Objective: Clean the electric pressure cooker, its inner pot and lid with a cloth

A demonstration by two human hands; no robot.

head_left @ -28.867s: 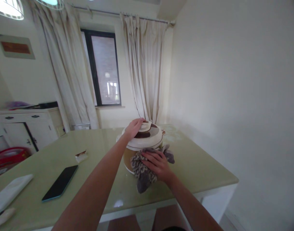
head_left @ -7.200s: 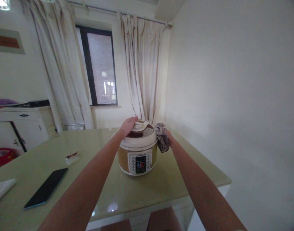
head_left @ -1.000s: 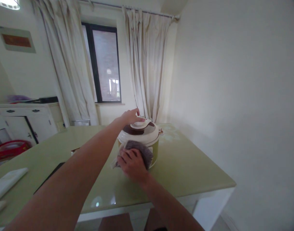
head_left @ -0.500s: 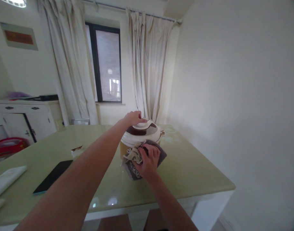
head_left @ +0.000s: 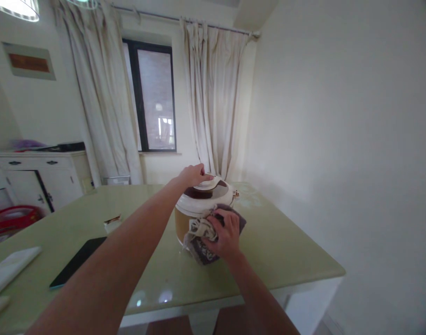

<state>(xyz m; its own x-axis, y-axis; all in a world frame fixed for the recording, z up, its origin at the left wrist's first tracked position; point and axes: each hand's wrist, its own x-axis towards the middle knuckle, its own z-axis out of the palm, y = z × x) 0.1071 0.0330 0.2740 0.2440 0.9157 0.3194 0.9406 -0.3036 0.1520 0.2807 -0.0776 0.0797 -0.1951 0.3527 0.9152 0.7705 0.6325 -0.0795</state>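
Note:
A round cooker (head_left: pixel 183 224) with a white lid (head_left: pixel 213 197) and gold-brown body stands on the green glass-topped table (head_left: pixel 275 251). My left hand (head_left: pixel 193 175) rests on top of the lid, fingers curled over its handle. My right hand (head_left: pixel 225 235) is closed on a grey patterned cloth (head_left: pixel 200 239) and presses it against the cooker's front side, covering the control panel.
A dark phone (head_left: pixel 76 263) lies on the table at the left, with a small wrapped item (head_left: pixel 111 222) behind it and a white flat object (head_left: pixel 10 271) at the left edge. A white cabinet (head_left: pixel 41 179), a red basket (head_left: pixel 10 219), curtains and a window stand behind.
My right hand has slid the cloth rightward across the cooker's front over the last second. The left hand has stayed on the lid.

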